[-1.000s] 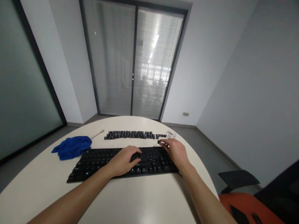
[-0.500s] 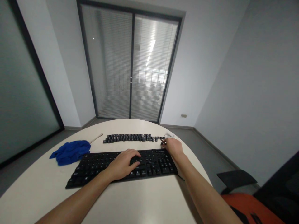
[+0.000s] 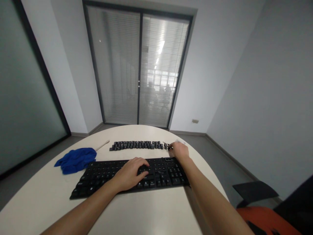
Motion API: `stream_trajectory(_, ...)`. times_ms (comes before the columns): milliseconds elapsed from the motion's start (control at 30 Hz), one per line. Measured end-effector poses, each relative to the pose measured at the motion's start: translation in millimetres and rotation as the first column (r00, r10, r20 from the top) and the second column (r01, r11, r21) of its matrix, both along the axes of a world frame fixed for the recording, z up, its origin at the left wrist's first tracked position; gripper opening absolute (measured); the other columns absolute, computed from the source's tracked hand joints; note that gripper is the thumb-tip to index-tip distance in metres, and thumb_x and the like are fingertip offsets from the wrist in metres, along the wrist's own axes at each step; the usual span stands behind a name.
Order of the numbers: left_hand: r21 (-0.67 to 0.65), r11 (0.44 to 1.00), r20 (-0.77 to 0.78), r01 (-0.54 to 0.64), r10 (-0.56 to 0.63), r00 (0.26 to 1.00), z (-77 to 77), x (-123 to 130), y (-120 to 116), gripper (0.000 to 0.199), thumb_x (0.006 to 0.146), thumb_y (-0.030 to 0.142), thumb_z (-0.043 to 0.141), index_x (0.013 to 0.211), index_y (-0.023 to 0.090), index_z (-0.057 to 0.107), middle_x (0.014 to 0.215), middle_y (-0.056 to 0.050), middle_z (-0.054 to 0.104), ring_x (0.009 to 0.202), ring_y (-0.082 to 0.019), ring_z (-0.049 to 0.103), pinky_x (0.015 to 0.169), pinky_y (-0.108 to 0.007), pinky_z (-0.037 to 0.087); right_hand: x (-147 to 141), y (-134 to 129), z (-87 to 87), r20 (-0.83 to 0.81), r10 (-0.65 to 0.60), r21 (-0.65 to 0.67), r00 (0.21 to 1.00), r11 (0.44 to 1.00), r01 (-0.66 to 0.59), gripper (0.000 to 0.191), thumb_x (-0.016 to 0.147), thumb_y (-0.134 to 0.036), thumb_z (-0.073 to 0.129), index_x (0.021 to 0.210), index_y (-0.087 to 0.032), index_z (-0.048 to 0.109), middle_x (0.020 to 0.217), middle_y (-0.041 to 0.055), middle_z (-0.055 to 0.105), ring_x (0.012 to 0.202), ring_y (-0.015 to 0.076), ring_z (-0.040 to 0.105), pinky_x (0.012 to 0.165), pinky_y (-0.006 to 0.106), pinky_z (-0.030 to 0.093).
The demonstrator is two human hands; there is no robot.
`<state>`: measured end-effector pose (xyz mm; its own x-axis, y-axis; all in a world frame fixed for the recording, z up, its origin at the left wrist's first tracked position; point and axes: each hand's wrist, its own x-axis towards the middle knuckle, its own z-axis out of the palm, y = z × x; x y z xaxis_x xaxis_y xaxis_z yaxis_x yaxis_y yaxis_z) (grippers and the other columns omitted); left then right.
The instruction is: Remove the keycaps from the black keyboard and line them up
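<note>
A black keyboard [image 3: 105, 171] lies on the round cream table [image 3: 137, 213]. My left hand [image 3: 133, 173] rests on its middle, thumb and fingers apart, holding nothing. Beyond the keyboard stands a row of loose black keycaps [image 3: 133, 145]. At the right end of that row is my right hand [image 3: 179, 150], its fingers closed on a thin dark tool [image 3: 167, 145] that points left over the last keycaps. The fingers partly hide the tool, so its exact kind cannot be made out.
A crumpled blue cloth [image 3: 77, 160] lies left of the keyboard, with a pale stick [image 3: 102, 145] behind it. A whitish crumpled piece [image 3: 181, 142] sits behind my right hand. An orange and black chair [image 3: 256, 212] stands at the right.
My right hand has shifted slightly, and the thin tool now reaches further left over the keycaps. My left hand stays in place on the keyboard. The view has moved a little.
</note>
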<state>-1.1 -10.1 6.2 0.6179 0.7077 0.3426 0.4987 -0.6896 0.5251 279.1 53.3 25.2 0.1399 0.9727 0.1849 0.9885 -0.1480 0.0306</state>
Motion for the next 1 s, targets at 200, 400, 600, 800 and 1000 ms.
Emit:
stream_trajectory(200, 0.018, 1.0, 0.001, 0.0, 0.0, 1.0, -0.6, 1, 1, 0.019, 0.087, 0.024, 0.062, 0.106, 0.025, 0.06, 0.109, -0.003, 0.065, 0.103, -0.021, 0.058, 0.095, -0.037, 0.045, -1, 3, -4.3, -0.006, 0.0, 0.008, 1.0, 1.0, 0.0, 0.028, 0.088, -0.032, 0.056, 0.106, -0.022, 0.075, 0.103, 0.0151, 0.073, 0.098, 0.0271, 0.068, 0.08, 0.032, 0.048)
stream_trajectory(400, 0.032, 0.999, 0.003, 0.012, -0.013, 1.0, -1.2, 1, 1, 0.018, 0.088, 0.025, 0.06, 0.106, 0.024, 0.06, 0.109, -0.004, 0.066, 0.103, -0.022, 0.059, 0.094, -0.039, 0.046, -2, -2, -1.5, 0.006, 0.018, 0.029, 1.0, 0.999, -0.018, 0.027, 0.089, -0.033, 0.058, 0.11, -0.024, 0.072, 0.102, 0.0132, 0.073, 0.095, 0.0254, 0.068, 0.077, 0.03, 0.047)
stream_trajectory(600, 0.045, 0.999, -0.015, 0.011, -0.01, 1.0, -1.0, 1, 1, 0.017, 0.089, 0.025, 0.06, 0.105, 0.024, 0.06, 0.108, -0.003, 0.066, 0.102, -0.021, 0.059, 0.094, -0.037, 0.046, 4, -25, 13.7, 0.02, -0.001, 0.096, 1.0, 0.995, -0.001, 0.031, 0.096, -0.042, 0.047, 0.104, -0.021, 0.068, 0.097, 0.0123, 0.073, 0.089, 0.0247, 0.069, 0.071, 0.029, 0.045)
stream_trajectory(800, 0.063, 0.998, -0.005, 0.021, -0.02, 1.0, -4.3, -1, 3, 0.016, 0.089, 0.026, 0.06, 0.105, 0.024, 0.061, 0.108, -0.003, 0.066, 0.102, -0.021, 0.059, 0.093, -0.037, 0.047, 4, -59, 28.2, -0.247, -0.009, 0.339, 0.969, 0.936, 0.095, 0.047, 0.099, -0.048, 0.032, 0.091, -0.019, 0.068, 0.082, 0.0126, 0.074, 0.075, 0.0235, 0.07, 0.062, 0.027, 0.041)
stream_trajectory(1000, 0.066, 0.998, -0.012, 0.024, -0.023, 1.0, -5.1, 0, 4, 0.014, 0.09, 0.026, 0.06, 0.104, 0.024, 0.06, 0.11, -0.003, 0.066, 0.104, -0.021, 0.059, 0.095, -0.038, 0.047, 7, -73, 14.1, -0.533, 0.18, 0.434, 0.827, 0.897, 0.084, 0.036, 0.094, -0.05, 0.042, 0.089, -0.02, 0.061, 0.077, 0.0069, 0.072, 0.063, 0.0191, 0.068, 0.059, 0.025, 0.042)
